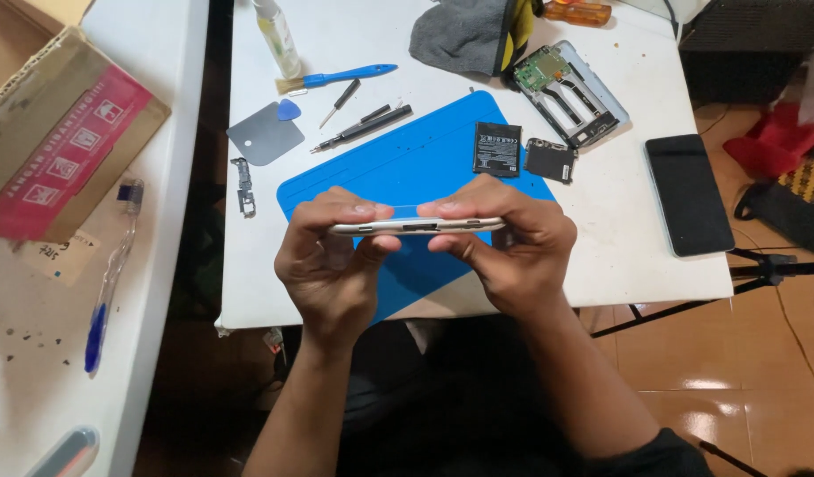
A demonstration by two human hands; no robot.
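cardboard box (58, 132) with red label (67, 163) lies far left.

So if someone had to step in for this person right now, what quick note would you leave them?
Left hand: grips the left end of the silver phone body, thumb on top.
Right hand: grips the right end the same way. The body is held edge-on above the blue mat.
Already out and lying on the table: black battery, small circuit board, inner frame with green board, dark screen panel.
Tools at the back: screwdrivers, blue brush, blue pick.
Done: phone is taken apart.
Left: whatever follows with the body; the picture does not show it.
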